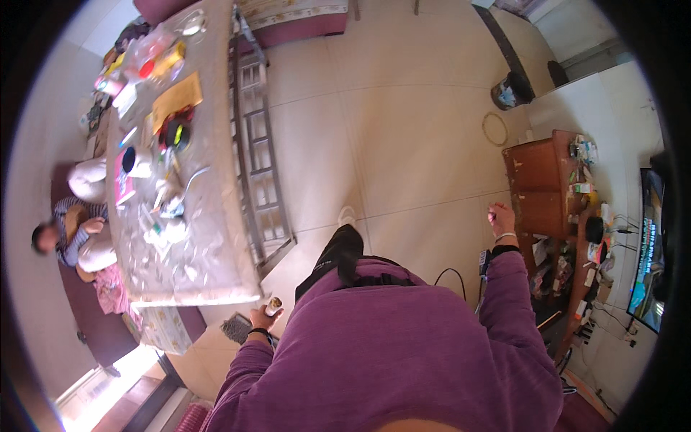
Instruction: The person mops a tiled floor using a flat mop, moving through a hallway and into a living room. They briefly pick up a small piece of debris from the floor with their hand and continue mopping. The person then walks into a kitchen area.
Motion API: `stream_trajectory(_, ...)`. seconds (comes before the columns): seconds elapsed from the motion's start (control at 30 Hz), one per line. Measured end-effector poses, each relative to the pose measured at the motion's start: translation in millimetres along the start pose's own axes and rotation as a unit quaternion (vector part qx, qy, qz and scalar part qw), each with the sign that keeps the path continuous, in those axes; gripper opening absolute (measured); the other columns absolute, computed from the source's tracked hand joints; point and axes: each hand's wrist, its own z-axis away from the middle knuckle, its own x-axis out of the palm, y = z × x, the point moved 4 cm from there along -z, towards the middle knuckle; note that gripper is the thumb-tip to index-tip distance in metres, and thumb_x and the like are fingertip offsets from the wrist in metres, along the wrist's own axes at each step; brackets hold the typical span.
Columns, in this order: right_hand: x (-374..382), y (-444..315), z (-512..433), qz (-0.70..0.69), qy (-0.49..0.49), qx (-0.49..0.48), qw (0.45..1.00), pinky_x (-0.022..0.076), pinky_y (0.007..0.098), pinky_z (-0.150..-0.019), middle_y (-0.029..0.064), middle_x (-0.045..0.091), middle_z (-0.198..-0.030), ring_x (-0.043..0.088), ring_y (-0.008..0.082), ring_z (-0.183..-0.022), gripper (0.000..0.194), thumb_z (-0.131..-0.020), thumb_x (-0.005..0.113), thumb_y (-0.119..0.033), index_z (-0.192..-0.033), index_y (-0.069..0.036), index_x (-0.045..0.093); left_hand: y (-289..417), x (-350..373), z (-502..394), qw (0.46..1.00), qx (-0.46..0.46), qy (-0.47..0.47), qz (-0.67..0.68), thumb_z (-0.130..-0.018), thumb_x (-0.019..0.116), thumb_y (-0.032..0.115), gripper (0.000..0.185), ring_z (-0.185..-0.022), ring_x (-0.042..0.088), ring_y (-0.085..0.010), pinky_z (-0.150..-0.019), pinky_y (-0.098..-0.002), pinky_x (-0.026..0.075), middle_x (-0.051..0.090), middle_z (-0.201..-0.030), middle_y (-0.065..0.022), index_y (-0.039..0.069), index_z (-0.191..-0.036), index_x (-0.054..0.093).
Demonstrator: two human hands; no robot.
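Observation:
My left hand (263,319) holds a small pale cylindrical container (273,306) with a brownish top, near the front corner of a long table (216,254). My fingers hide part of the container, and its contents cannot be made out. Out to the right, my right hand (502,218) hangs with its fingers curled in, and nothing shows in it. Beside that hand stands a reddish-brown wooden cabinet (534,183), apart from the fingers. One pale shoe (347,216) shows ahead of me on the tiled floor (399,146).
A metal ladder (263,162) lies along the table's right side. Papers, bags and small items cover much of the tabletop. Another person (70,232) sits beyond the table. A bin (510,92) and a ring (495,129) are on the floor; a dark cable (459,274) loops beside me.

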Motion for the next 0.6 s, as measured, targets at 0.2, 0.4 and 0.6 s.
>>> stream_trajectory(0.2, -27, -47, -60, -0.004, 0.03, 0.056, 0.998, 0.0448, 0.0239, -0.054, 0.0025, 0.055, -0.068, 0.053, 0.0131, -0.061, 0.015, -0.076, 0.061, 0.006, -0.078, -0.007, 0.053, 85, 1, -41, 0.991, -0.051, -0.112, 0.059, -0.058, 0.069, 0.069, 0.072, -0.091, 0.058, -0.0399, -0.081, -0.0456, 0.046, 0.062, -0.089, -0.0224, 0.012, -0.102, 0.063)
stream_trajectory(0.4, -97, -71, -179, -0.023, -0.003, 0.082, 0.996, 0.0454, 0.0254, -0.054, 0.0016, 0.052, -0.071, 0.052, 0.0137, -0.062, 0.014, -0.077, 0.061, 0.003, -0.074, -0.007, 0.051, 188, 28, -95, 0.995, -0.1, -0.025, 0.01, -0.057, 0.069, 0.069, 0.076, -0.087, 0.058, -0.0427, -0.076, -0.0484, 0.047, 0.06, -0.089, -0.0264, 0.008, -0.101, 0.061)
stream_trajectory(0.6, -127, -153, -305, 0.017, -0.006, 0.02, 1.0, 0.0322, 0.024, -0.041, 0.0019, 0.05, -0.065, 0.045, 0.0131, -0.049, 0.019, -0.072, 0.059, 0.007, -0.062, -0.006, 0.047, 328, 19, -142, 0.991, -0.072, -0.031, 0.11, -0.061, 0.072, 0.064, 0.063, -0.074, 0.063, -0.034, -0.067, -0.0427, 0.049, 0.063, -0.074, -0.0187, 0.006, -0.084, 0.063)
